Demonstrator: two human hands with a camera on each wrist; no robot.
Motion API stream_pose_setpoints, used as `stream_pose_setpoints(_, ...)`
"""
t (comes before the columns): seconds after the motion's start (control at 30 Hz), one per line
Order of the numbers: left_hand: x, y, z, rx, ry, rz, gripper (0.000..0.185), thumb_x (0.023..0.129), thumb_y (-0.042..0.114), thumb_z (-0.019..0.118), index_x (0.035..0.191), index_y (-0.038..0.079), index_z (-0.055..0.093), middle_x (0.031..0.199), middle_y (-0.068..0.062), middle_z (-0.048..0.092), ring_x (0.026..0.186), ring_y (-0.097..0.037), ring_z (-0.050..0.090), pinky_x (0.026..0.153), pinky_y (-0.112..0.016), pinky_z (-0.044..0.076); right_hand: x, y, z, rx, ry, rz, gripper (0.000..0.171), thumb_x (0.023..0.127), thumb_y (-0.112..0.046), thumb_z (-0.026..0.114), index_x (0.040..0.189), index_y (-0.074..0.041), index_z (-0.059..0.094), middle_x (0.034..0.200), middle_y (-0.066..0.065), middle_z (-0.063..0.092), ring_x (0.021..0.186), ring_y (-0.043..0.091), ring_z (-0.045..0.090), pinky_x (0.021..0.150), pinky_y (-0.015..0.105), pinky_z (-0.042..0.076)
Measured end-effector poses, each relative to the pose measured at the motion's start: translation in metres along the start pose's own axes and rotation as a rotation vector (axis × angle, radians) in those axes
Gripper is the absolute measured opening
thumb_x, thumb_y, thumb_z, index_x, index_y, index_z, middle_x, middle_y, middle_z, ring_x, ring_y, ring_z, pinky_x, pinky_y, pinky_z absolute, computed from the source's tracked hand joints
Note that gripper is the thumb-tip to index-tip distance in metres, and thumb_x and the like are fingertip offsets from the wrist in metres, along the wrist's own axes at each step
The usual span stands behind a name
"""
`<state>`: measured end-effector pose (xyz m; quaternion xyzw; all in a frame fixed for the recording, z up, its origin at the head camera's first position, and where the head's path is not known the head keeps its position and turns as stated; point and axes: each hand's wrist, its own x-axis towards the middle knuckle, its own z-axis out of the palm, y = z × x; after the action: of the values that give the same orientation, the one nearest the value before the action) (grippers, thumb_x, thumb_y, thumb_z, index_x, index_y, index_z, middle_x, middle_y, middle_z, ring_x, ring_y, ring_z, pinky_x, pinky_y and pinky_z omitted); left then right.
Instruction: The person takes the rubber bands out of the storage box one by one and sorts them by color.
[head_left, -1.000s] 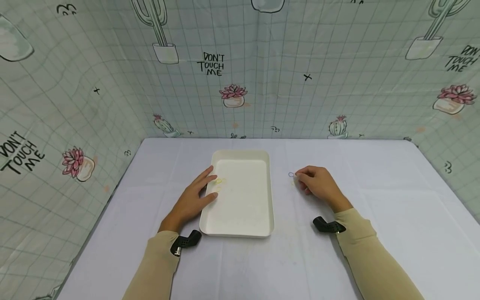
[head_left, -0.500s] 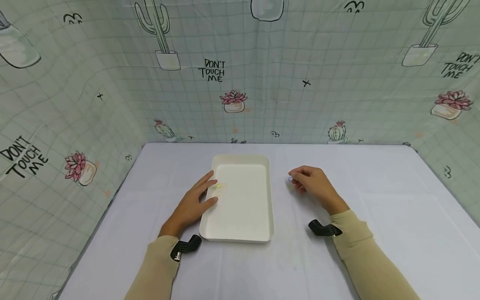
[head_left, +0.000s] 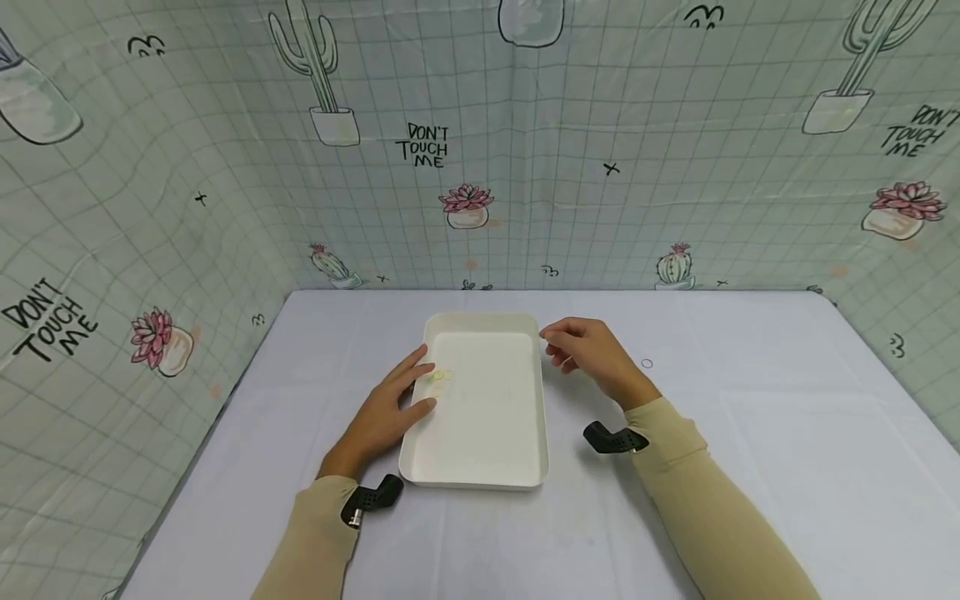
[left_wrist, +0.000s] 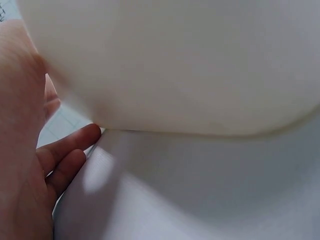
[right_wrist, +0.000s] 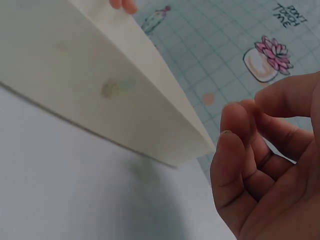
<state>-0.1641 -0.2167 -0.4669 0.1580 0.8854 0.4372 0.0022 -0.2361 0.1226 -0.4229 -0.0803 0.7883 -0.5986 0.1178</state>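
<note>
While the white tray (head_left: 491, 417) is touched by the left hand (head_left: 382, 410), fingers wide, the right hand (head_left: 592, 352) is held beside it, fingertips together; whether anything's pinched can't be told.

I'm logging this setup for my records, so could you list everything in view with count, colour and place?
Table: one, white-covered, across the foreground
Tray: one, white, on table
Small rings: count unclear, yellow, inside tray's left side
Loose ring: one, colour unclear, on table right of tray
Printed backdrop: one visible pattern, pale green, around table
Wrist cameras: two, black, at wrists
Sleeves: two, tan, on forearms
Left hand: one, bare, at tray's left rim
Right hand: one, bare, near tray's right rim, fingers curled
</note>
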Motion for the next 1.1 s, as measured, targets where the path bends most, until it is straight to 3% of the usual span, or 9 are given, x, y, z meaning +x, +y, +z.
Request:
stream_pose_setpoints(0.3, -0.001, -0.001, 0.0, -0.01, -0.005, -0.002, 0.059, 0.095, 0.025, 0.068, 0.15, 0.012, 0.049, 0.164, 0.013, 0.024, 0.151, -0.021, 0.02, 0.117, -0.054, 0.023, 0.016, -0.015, 0.022, 0.12, -0.032, 0.007, 0.028, 0.098, -0.024, 0.066, 0.113, -0.001, 0.07, 0.102, 0.021, 0.064, 0.08, 0.022, 0.064, 0.067, 0.032, 0.056)
stream_pose_setpoints(0.5, -0.002, -0.003, 0.0, -0.003, -0.001, 0.007, 0.059, 0.095, 0.026, 0.068, 0.149, 0.013, 0.049, 0.163, 0.014, 0.024, 0.15, -0.019, 0.02, 0.118, -0.052, 0.022, 0.03, -0.021, 0.039, 0.169, -0.117, 0.055, 0.038, 0.099, -0.023, 0.064, 0.125, 0.004, 0.064, 0.114, 0.025, 0.062, 0.085, 0.022, 0.063, 0.073, 0.031, 0.056)
stream_pose_setpoints(0.8, 0.0, -0.003, 0.0, 0.028, 0.01, 0.007, 0.062, 0.093, 0.027, 0.069, 0.15, 0.011, 0.048, 0.164, 0.009, 0.024, 0.15, -0.02, 0.021, 0.118, -0.052, 0.022, 0.047, -0.032, 0.071, 0.044, -0.246, 0.122, 0.037, 0.096, -0.022, 0.066, 0.126, -0.001, 0.066, 0.113, 0.015, 0.067, 0.093, 0.022, 0.066, 0.083, 0.034, 0.056)
stream_pose_setpoints(1.1, 0.002, -0.002, 0.001, 0.021, 0.003, 0.006, 0.061, 0.093, 0.029, 0.069, 0.149, 0.012, 0.05, 0.164, 0.011, 0.024, 0.15, -0.02, 0.021, 0.117, -0.053, 0.023, 0.055, -0.031, 0.096, -0.087, -0.279, 0.135, 0.031, 0.091, -0.016, 0.071, 0.12, -0.005, 0.07, 0.1, 0.01, 0.069, 0.083, 0.019, 0.065, 0.073, 0.031, 0.055)
